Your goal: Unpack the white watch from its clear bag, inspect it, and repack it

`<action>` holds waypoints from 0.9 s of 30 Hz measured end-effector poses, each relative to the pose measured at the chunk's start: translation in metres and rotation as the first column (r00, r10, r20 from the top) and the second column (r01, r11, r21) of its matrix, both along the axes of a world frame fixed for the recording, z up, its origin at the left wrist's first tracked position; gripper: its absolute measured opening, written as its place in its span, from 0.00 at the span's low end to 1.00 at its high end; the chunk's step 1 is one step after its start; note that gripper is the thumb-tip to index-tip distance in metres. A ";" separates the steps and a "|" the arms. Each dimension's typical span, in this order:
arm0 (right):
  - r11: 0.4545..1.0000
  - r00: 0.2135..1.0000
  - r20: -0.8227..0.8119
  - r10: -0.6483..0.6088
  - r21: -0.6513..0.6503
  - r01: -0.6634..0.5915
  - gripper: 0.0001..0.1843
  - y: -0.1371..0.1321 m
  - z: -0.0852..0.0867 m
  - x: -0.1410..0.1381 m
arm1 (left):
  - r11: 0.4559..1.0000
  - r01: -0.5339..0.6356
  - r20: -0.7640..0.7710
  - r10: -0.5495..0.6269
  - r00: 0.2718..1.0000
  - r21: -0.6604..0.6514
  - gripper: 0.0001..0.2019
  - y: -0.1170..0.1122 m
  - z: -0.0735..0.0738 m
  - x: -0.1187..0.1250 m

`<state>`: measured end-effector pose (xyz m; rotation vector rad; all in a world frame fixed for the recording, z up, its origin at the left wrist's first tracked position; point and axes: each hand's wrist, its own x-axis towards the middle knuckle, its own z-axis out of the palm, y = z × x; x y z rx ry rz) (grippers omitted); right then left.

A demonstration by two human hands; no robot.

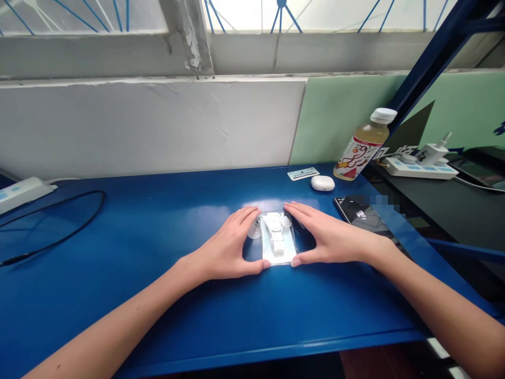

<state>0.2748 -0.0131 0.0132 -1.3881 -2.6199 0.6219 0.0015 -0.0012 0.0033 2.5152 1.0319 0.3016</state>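
Note:
A clear plastic packet (279,258) lies on the blue desk, with a pale backing and a white piece of unclear kind inside. My left hand (231,245) rests along the packet's left side, its thumb tip at the lower left corner. On the other side, my right hand (331,234) has its thumb at the lower right corner and its fingertips near the upper right one. Both hands have thumb and fingers spread apart. Beside the left fingers sits a small clear, shiny object (254,230), partly hidden and hard to make out.
Behind my right hand are a white earbud case (322,183), a printed card (303,173), a drink bottle (361,150) and a dark phone (359,212). A power strip (422,167) stands at the right, another (26,192) with a black cable (84,226) at the left.

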 end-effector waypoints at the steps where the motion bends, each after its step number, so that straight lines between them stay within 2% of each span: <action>1: 1.000 1.000 0.000 -0.002 0.002 0.002 0.64 0.000 -0.001 -0.001 | 1.000 -0.002 -0.011 0.002 1.000 -0.002 0.49 0.000 0.000 0.000; 9: 1.000 1.000 0.011 -0.012 0.019 0.012 0.66 -0.001 -0.002 -0.006 | 1.000 -0.006 -0.008 0.006 1.000 0.002 0.51 0.001 -0.001 -0.001; 21: 0.999 0.999 -0.046 0.018 0.051 -0.016 0.60 0.001 -0.003 -0.004 | 0.998 -0.056 0.041 0.056 0.998 -0.020 0.50 0.001 -0.003 0.000; 27: 1.000 1.000 0.001 -0.002 0.021 0.002 0.64 0.000 -0.001 -0.005 | 0.998 -0.057 0.001 0.057 0.998 -0.022 0.50 0.002 -0.001 0.000</action>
